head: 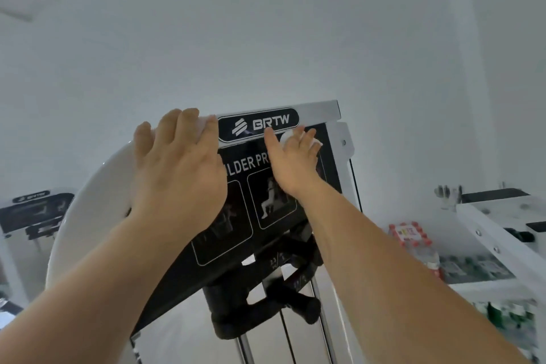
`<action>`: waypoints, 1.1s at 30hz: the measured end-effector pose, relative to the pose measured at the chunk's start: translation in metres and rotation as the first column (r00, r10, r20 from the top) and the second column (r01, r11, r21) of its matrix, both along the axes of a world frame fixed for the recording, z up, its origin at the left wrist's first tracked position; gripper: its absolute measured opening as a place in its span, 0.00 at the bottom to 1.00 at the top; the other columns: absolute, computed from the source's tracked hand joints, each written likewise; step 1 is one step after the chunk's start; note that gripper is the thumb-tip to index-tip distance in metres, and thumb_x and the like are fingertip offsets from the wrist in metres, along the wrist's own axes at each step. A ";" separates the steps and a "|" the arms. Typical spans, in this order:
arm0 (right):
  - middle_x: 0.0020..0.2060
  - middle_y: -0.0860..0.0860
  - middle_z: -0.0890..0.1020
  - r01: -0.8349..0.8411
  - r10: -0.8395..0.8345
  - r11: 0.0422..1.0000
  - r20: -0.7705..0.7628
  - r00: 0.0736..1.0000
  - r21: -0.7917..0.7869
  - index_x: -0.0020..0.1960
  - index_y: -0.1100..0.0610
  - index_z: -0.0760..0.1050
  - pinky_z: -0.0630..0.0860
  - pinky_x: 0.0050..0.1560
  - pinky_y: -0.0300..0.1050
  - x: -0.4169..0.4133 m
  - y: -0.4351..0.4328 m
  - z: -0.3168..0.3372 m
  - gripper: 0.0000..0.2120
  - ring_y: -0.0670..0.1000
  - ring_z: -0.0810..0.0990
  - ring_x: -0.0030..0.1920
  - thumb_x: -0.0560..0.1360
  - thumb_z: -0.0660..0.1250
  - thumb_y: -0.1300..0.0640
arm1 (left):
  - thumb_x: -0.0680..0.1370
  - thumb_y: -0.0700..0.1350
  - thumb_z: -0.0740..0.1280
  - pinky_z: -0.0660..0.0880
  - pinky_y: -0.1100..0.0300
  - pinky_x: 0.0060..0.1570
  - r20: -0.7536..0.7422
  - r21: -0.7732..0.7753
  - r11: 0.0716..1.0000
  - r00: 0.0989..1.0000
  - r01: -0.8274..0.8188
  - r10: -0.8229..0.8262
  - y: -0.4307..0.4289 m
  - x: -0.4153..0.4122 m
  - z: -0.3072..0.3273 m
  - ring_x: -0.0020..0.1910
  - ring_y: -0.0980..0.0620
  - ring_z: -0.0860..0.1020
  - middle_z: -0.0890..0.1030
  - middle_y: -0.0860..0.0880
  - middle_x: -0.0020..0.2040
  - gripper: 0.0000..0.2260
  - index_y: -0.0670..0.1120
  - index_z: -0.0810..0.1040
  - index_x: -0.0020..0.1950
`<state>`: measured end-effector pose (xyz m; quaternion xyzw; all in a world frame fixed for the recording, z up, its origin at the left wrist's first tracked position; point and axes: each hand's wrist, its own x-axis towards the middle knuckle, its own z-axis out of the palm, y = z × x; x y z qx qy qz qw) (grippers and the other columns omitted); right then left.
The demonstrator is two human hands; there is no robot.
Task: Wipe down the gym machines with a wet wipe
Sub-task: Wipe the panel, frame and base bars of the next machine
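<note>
A white shoulder press machine (320,111) stands in front of me, its black label panel (245,207) showing exercise pictures under a BRTW badge. My left hand (177,165) lies flat over the machine's top left corner, fingers reaching across the upper edge. My right hand (291,156) presses a white wet wipe (288,136) against the upper part of the black panel, just below the badge. Most of the wipe is hidden under the fingers.
Black weight stack parts and chrome guide rods (245,346) hang below the panel. Another BRTW machine (32,210) stands at the left. At the right are a white machine frame (496,242) and packs of bottles (413,236) on the floor. White walls behind.
</note>
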<state>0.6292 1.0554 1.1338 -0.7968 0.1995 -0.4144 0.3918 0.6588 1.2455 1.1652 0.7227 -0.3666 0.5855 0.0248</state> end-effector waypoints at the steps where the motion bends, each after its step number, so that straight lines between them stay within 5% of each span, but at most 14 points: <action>1: 0.79 0.58 0.30 0.006 -0.006 0.999 0.016 1.000 -0.037 0.81 0.57 0.30 0.32 0.77 0.60 0.002 -0.007 0.002 0.47 0.62 0.28 0.78 0.79 0.45 0.27 | 0.77 0.45 0.65 0.56 0.36 0.71 -0.011 0.016 1.000 1.000 -0.011 0.011 -0.004 -0.001 -0.001 0.72 0.39 0.66 0.70 0.41 0.72 0.24 0.41 0.71 0.73; 3: 0.79 0.58 0.29 0.025 -0.008 0.940 0.053 0.999 -0.340 0.81 0.59 0.30 0.33 0.78 0.63 0.003 -0.006 -0.014 0.48 0.61 0.26 0.77 0.79 0.48 0.29 | 0.79 0.47 0.61 0.48 0.35 0.75 -0.007 0.053 0.997 0.999 -0.047 0.047 -0.013 -0.002 -0.005 0.78 0.40 0.60 0.66 0.41 0.77 0.25 0.42 0.67 0.76; 5: 0.79 0.60 0.30 -0.015 0.107 0.706 0.086 0.991 -0.708 0.81 0.62 0.33 0.34 0.78 0.65 0.001 -0.003 -0.041 0.49 0.62 0.27 0.78 0.79 0.54 0.33 | 0.80 0.48 0.59 0.45 0.35 0.76 -0.001 0.060 0.996 0.998 -0.062 0.063 -0.021 -0.003 -0.009 0.79 0.40 0.59 0.64 0.40 0.78 0.27 0.43 0.64 0.78; 7: 0.80 0.61 0.34 -0.002 0.145 0.486 0.078 0.986 -0.874 0.81 0.64 0.38 0.38 0.79 0.66 0.001 -0.015 -0.055 0.49 0.63 0.31 0.79 0.78 0.56 0.34 | 0.81 0.49 0.57 0.44 0.35 0.76 0.004 0.074 0.994 0.997 -0.075 0.075 -0.028 -0.003 -0.009 0.80 0.41 0.57 0.62 0.41 0.80 0.27 0.43 0.62 0.79; 8: 0.81 0.60 0.35 0.021 0.118 0.461 0.085 0.989 -0.887 0.82 0.63 0.38 0.39 0.79 0.66 0.002 -0.026 -0.050 0.48 0.62 0.32 0.80 0.78 0.54 0.33 | 0.81 0.50 0.55 0.43 0.35 0.77 0.003 0.090 0.992 0.996 -0.084 0.084 -0.033 -0.003 -0.009 0.81 0.42 0.54 0.59 0.42 0.81 0.27 0.43 0.60 0.80; 10: 0.81 0.56 0.33 0.057 0.036 0.612 0.099 0.994 -0.789 0.82 0.58 0.34 0.40 0.80 0.64 0.006 -0.048 -0.032 0.46 0.58 0.30 0.80 0.79 0.50 0.31 | 0.82 0.51 0.51 0.40 0.36 0.77 -0.006 0.116 0.988 0.995 -0.101 0.103 -0.042 -0.003 -0.007 0.81 0.43 0.49 0.54 0.44 0.82 0.28 0.44 0.55 0.81; 13: 0.80 0.52 0.31 0.076 -0.010 0.900 0.152 0.988 -0.430 0.81 0.54 0.31 0.39 0.80 0.63 0.013 -0.067 -0.008 0.42 0.54 0.28 0.79 0.81 0.48 0.32 | 0.83 0.52 0.48 0.40 0.36 0.77 -0.019 0.100 0.989 0.993 -0.112 0.114 -0.049 0.000 -0.007 0.81 0.43 0.50 0.53 0.45 0.83 0.28 0.44 0.53 0.82; 15: 0.80 0.53 0.30 0.088 0.012 0.844 0.183 0.983 -0.529 0.81 0.55 0.31 0.37 0.80 0.63 0.017 -0.059 -0.009 0.43 0.56 0.28 0.79 0.80 0.46 0.31 | 0.82 0.50 0.48 0.43 0.37 0.77 -0.011 0.075 0.992 0.995 -0.101 0.102 -0.048 0.002 -0.008 0.81 0.43 0.54 0.57 0.45 0.82 0.27 0.44 0.58 0.81; 18: 0.81 0.56 0.36 0.102 0.117 0.574 0.205 0.972 -0.813 0.83 0.60 0.38 0.38 0.80 0.62 0.017 -0.053 -0.025 0.43 0.58 0.33 0.81 0.81 0.49 0.34 | 0.81 0.51 0.49 0.46 0.37 0.77 0.008 0.071 0.993 0.995 -0.097 0.097 -0.048 0.004 -0.010 0.80 0.42 0.57 0.61 0.44 0.80 0.28 0.42 0.61 0.80; 19: 0.82 0.55 0.38 0.115 0.116 0.556 0.213 0.970 -0.823 0.83 0.59 0.40 0.40 0.81 0.61 0.016 -0.064 -0.028 0.42 0.58 0.34 0.81 0.81 0.51 0.35 | 0.81 0.52 0.49 0.45 0.37 0.77 0.009 0.075 0.991 0.994 -0.107 0.107 -0.048 0.004 -0.010 0.80 0.42 0.57 0.60 0.45 0.81 0.28 0.43 0.60 0.80; 23: 0.81 0.49 0.34 0.099 -0.017 0.908 0.200 0.980 -0.407 0.83 0.52 0.35 0.40 0.80 0.62 0.016 -0.102 -0.049 0.42 0.53 0.30 0.80 0.78 0.45 0.32 | 0.82 0.53 0.52 0.43 0.34 0.76 0.013 0.114 0.978 0.985 -0.174 0.173 -0.050 0.002 -0.010 0.80 0.41 0.52 0.55 0.44 0.82 0.29 0.43 0.54 0.81; 29: 0.81 0.53 0.33 0.026 0.099 0.633 0.114 0.988 -0.774 0.82 0.55 0.35 0.35 0.80 0.59 0.007 -0.077 -0.113 0.40 0.57 0.30 0.80 0.81 0.48 0.36 | 0.80 0.62 0.53 0.40 0.32 0.75 0.028 0.141 0.951 0.961 -0.276 0.275 -0.055 -0.003 -0.010 0.81 0.40 0.48 0.51 0.43 0.82 0.36 0.43 0.51 0.82; 31: 0.81 0.49 0.31 0.034 0.055 0.731 0.108 0.993 -0.681 0.83 0.54 0.37 0.37 0.80 0.62 0.010 -0.093 -0.123 0.40 0.54 0.29 0.80 0.81 0.45 0.32 | 0.79 0.65 0.53 0.38 0.32 0.75 0.019 0.165 0.944 0.958 -0.285 0.286 -0.060 -0.006 -0.011 0.81 0.40 0.44 0.48 0.42 0.82 0.38 0.43 0.50 0.82; 33: 0.79 0.47 0.28 0.071 -0.029 0.917 0.111 0.993 -0.392 0.83 0.54 0.39 0.39 0.80 0.64 0.012 -0.101 -0.128 0.44 0.51 0.26 0.78 0.78 0.37 0.27 | 0.79 0.66 0.51 0.36 0.32 0.74 0.029 0.205 0.941 0.962 -0.271 0.271 -0.069 -0.008 -0.015 0.81 0.41 0.40 0.43 0.42 0.83 0.39 0.45 0.46 0.82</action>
